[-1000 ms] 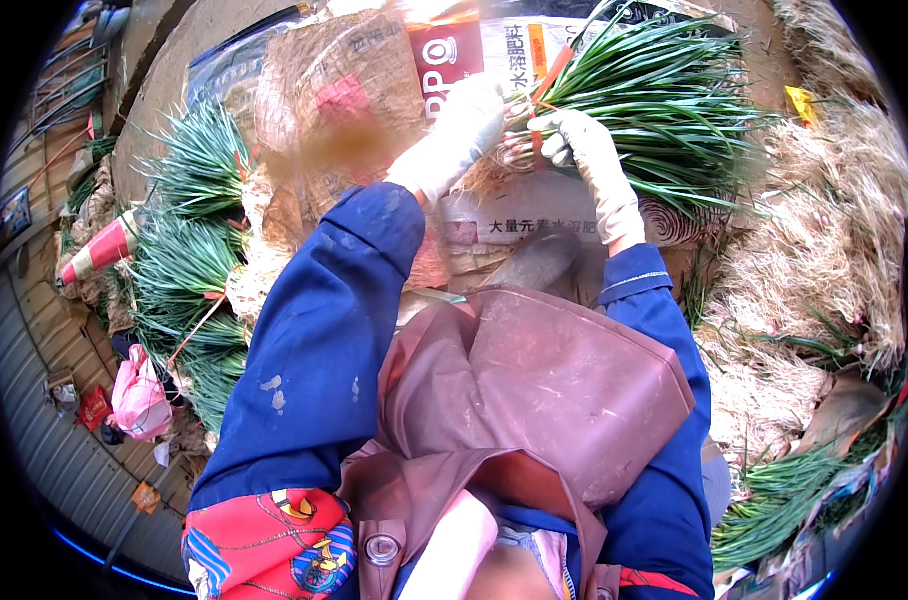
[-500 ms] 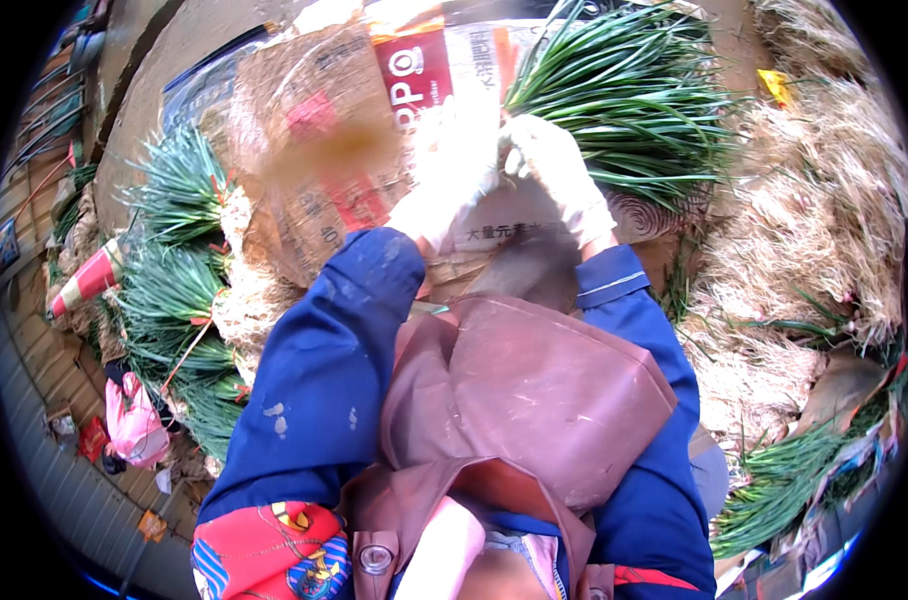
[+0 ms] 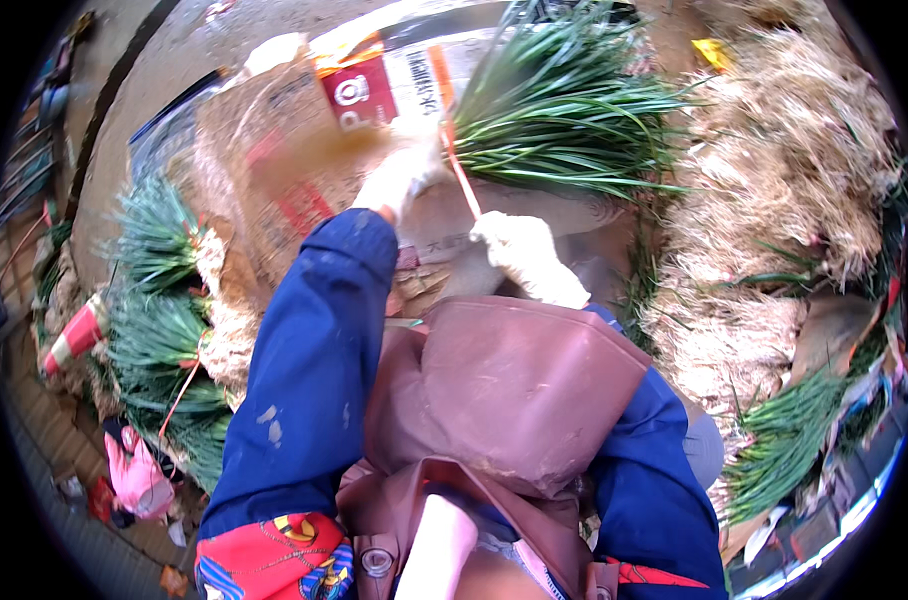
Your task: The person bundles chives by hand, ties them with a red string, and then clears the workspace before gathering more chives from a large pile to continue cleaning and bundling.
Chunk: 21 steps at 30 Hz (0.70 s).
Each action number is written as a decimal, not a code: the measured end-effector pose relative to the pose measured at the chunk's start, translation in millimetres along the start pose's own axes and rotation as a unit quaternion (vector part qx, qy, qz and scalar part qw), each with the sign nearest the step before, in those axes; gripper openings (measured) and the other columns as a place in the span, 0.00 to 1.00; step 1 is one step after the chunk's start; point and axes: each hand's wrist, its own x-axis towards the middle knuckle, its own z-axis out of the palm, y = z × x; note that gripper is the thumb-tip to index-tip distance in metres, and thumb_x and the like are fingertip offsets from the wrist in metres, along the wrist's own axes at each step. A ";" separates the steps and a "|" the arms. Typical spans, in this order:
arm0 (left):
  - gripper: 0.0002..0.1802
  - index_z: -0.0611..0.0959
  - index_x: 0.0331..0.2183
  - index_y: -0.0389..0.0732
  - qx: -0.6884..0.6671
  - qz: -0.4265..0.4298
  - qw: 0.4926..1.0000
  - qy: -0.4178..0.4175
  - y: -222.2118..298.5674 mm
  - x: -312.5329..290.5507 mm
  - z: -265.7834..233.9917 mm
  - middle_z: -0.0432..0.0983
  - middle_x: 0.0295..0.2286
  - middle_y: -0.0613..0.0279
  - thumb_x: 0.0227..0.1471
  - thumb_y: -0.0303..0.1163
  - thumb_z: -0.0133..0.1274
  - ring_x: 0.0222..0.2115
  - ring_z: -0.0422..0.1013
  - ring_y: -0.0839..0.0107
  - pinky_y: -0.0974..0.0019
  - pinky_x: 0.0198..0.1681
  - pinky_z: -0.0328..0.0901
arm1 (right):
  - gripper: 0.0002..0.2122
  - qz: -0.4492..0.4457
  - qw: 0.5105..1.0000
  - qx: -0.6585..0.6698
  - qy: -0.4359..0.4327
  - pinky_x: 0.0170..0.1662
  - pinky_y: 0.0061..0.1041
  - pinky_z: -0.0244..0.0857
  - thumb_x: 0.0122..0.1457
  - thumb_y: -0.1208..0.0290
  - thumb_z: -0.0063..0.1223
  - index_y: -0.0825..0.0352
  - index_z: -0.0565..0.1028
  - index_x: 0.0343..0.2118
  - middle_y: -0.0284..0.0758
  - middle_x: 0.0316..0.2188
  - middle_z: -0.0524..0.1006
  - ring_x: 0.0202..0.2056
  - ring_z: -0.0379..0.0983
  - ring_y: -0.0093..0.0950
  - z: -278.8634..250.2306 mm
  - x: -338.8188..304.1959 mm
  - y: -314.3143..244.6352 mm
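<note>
A large bundle of green onions [image 3: 574, 115] lies on flattened sacks, its leaves spread to the right. My left hand [image 3: 406, 175], in a white glove, is closed at the bundle's pale end; glare washes out its fingers. From that end a thin orange-pink tie strip [image 3: 462, 178] runs taut down to my right hand [image 3: 527, 252]. The right glove, also white, is closed on the strip's lower end, above my brown apron [image 3: 524, 390].
Tied green onion bundles [image 3: 154, 325] line the left side, roots inward. A heap of untied onions with straw-coloured roots [image 3: 764, 190] fills the right. More greens [image 3: 789, 440] lie at the lower right. A red-and-white cone [image 3: 74, 335] stands far left.
My right hand has drawn down toward my apron, away from the left, stretching the tie strip between them. The left hand stays by the bundle. The whole view has shifted slightly.
</note>
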 end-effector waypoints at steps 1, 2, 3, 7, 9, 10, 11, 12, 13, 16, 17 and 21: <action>0.16 0.81 0.26 0.41 0.031 0.056 0.995 0.083 -27.2 8.0 28.3 0.77 0.25 0.52 0.32 0.40 0.61 0.27 0.75 0.57 0.55 0.27 0.68 | 0.06 0.020 1.000 0.010 -0.012 0.27 0.32 0.66 0.53 0.63 0.45 0.54 0.73 0.25 0.30 0.21 0.74 0.22 0.72 0.34 -4.3 3.0 -1.9; 0.24 0.80 0.28 0.40 0.055 0.007 0.998 0.022 -28.7 9.7 24.4 0.76 0.24 0.53 0.25 0.44 0.65 0.28 0.74 0.59 0.58 0.30 0.67 | 0.06 0.014 1.000 0.005 0.004 0.27 0.33 0.66 0.53 0.63 0.44 0.53 0.73 0.23 0.29 0.23 0.75 0.24 0.72 0.33 -4.6 12.0 0.2; 0.33 0.80 0.29 0.39 0.073 -0.036 0.996 -0.037 -22.3 14.8 20.9 0.75 0.24 0.54 0.17 0.48 0.69 0.29 0.73 0.60 0.61 0.33 0.67 | 0.06 0.029 0.999 0.024 0.018 0.31 0.31 0.67 0.53 0.64 0.46 0.54 0.75 0.26 0.31 0.24 0.76 0.26 0.73 0.33 -12.7 20.5 -3.5; 0.21 0.80 0.24 0.40 0.088 -0.024 0.996 -0.007 -16.1 14.0 25.1 0.74 0.24 0.53 0.27 0.45 0.64 0.26 0.71 0.59 0.62 0.28 0.64 | 0.09 -0.033 0.939 0.309 0.144 0.38 0.24 0.65 0.57 0.71 0.41 0.65 0.76 0.33 0.33 0.28 0.76 0.32 0.72 0.27 -14.4 61.4 1.9; 0.19 0.79 0.27 0.39 0.074 -0.002 0.996 0.048 -11.2 -7.7 34.0 0.74 0.26 0.54 0.33 0.42 0.59 0.28 0.70 0.61 0.63 0.31 0.64 | 0.12 0.035 0.878 0.463 0.116 0.42 0.21 0.62 0.59 0.69 0.40 0.73 0.73 0.37 0.35 0.33 0.76 0.32 0.70 0.22 -1.7 78.7 2.9; 0.17 0.78 0.29 0.39 0.042 0.026 0.996 0.068 -5.4 -10.3 47.7 0.74 0.28 0.55 0.35 0.41 0.57 0.29 0.70 0.62 0.64 0.32 0.63 | 0.13 0.029 0.860 0.479 0.172 0.41 0.20 0.63 0.59 0.67 0.40 0.72 0.72 0.37 0.35 0.30 0.75 0.31 0.70 0.22 24.7 91.1 35.8; 0.16 0.78 0.30 0.39 0.008 0.016 0.997 0.072 -17.0 -22.7 64.0 0.74 0.29 0.55 0.38 0.39 0.54 0.30 0.69 0.63 0.64 0.33 0.63 | 0.13 0.087 0.776 0.580 0.231 0.38 0.20 0.63 0.60 0.67 0.39 0.71 0.73 0.35 0.36 0.27 0.75 0.30 0.70 0.22 22.7 103.2 5.4; 0.15 0.77 0.32 0.39 -0.034 0.020 0.997 0.068 -22.2 -29.3 80.8 0.73 0.30 0.56 0.41 0.38 0.51 0.31 0.69 0.64 0.65 0.34 0.63 | 0.10 0.073 0.732 0.646 0.202 0.36 0.22 0.64 0.58 0.71 0.40 0.71 0.72 0.35 0.37 0.27 0.74 0.29 0.69 0.25 26.2 108.2 13.4; 0.15 0.77 0.33 0.38 -0.089 0.011 0.995 0.044 -33.0 -34.5 95.9 0.73 0.32 0.56 0.44 0.37 0.49 0.32 0.69 0.65 0.65 0.36 0.63 | 0.08 0.063 0.681 0.709 0.170 0.35 0.24 0.64 0.56 0.74 0.41 0.70 0.72 0.34 0.38 0.27 0.73 0.28 0.69 0.29 30.8 113.5 19.7; 0.13 0.75 0.38 0.38 -0.307 -0.036 0.950 -0.043 -67.8 -41.0 122.6 0.73 0.35 0.57 0.52 0.33 0.41 0.35 0.68 0.68 0.67 0.39 0.62 | 0.04 0.062 0.802 0.555 0.212 0.29 0.22 0.63 0.48 0.81 0.47 0.67 0.72 0.27 0.33 0.22 0.71 0.23 0.68 0.25 33.4 59.1 -34.4; 0.14 0.75 0.39 0.37 -0.396 -0.025 0.914 -0.086 -73.0 -29.2 125.9 0.73 0.37 0.58 0.54 0.31 0.39 0.36 0.67 0.69 0.68 0.41 0.62 | 0.04 0.188 0.653 0.730 0.071 0.29 0.21 0.63 0.46 0.81 0.49 0.67 0.72 0.26 0.33 0.23 0.71 0.24 0.68 0.25 16.4 34.8 -40.3; 0.14 0.75 0.41 0.38 -0.675 -0.024 0.714 -0.183 -69.9 -17.2 71.8 0.72 0.36 0.61 0.55 0.32 0.41 0.35 0.67 0.73 0.71 0.39 0.62 | 0.02 0.022 0.887 0.434 0.158 0.28 0.23 0.64 0.51 0.79 0.48 0.67 0.72 0.24 0.29 0.19 0.71 0.25 0.69 0.22 -35.5 50.3 -72.0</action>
